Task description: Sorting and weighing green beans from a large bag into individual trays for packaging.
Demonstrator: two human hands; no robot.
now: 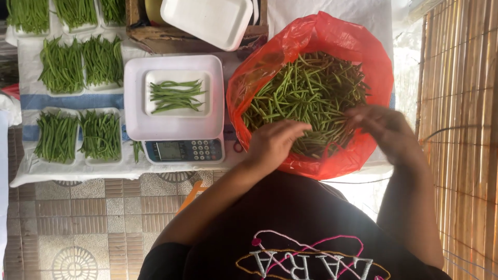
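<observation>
A red plastic bag (321, 36) lies open on the table, full of loose green beans (306, 88). My left hand (272, 142) rests on the beans at the bag's near edge, fingers bent into the heap. My right hand (386, 129) is blurred at the bag's right side, fingers curled over the beans. Whether either hand grips any beans cannot be made out. To the left stands a white digital scale (179, 129) with a white foam tray (205, 106) on it, and a small bunch of beans (175, 96) lies in that tray.
Several white trays packed with green beans (80, 135) sit on the white cloth at the left. An empty foam tray (207, 21) leans in a wooden crate (155, 39) at the back. A bamboo screen (459, 129) runs along the right. Patterned floor tiles (78, 228) lie below.
</observation>
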